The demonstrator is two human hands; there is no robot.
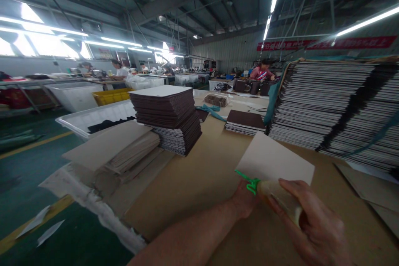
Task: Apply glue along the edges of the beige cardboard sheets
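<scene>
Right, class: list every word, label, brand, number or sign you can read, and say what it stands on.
"以上", apparently, at the right end of the red banner; blurred.
The banner's other white characters: too blurred to read.
No readable text on the bottle, the pale board or the tall left stack.

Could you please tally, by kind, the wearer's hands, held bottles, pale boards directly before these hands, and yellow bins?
Left hand and right hand: 2
Green-tipped bottle: 1
Pale board: 1
Yellow bin: 1
Total: 5
</scene>
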